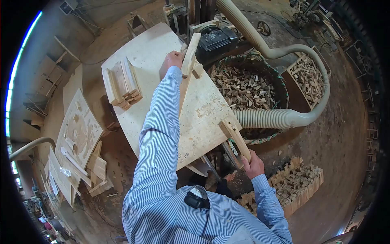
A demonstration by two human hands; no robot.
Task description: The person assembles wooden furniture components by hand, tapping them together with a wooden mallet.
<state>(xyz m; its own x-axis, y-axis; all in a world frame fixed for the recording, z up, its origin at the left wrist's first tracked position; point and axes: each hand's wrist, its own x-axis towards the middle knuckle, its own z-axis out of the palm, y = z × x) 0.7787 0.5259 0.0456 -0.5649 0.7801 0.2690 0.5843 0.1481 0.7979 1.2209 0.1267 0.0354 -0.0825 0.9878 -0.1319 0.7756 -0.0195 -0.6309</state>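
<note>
My right hand (pixel 254 164) is closed around the near end of a wooden bar (pixel 237 140). The bar's far end has dark holes and rests by the right corner of a pale plywood tabletop (pixel 142 44). My left arm stretches across the tabletop, and my left hand (pixel 174 59) is closed near its far edge. That hand is just left of an upright-looking wooden piece (pixel 191 55); its fingertips and whatever they grip are hidden. A narrow brown wood strip (pixel 184 95) runs from below that piece toward me. Left of my arm lies a stack of wooden strips (pixel 122 83).
A black motor (pixel 215 40) stands behind the table. A ribbed hose (pixel 268 118) curves past a wicker basket (pixel 287 91) of wood offcuts. Stacked wood blocks (pixel 300 185) lie on the floor at right, and plywood sheets (pixel 83 122) lean at left.
</note>
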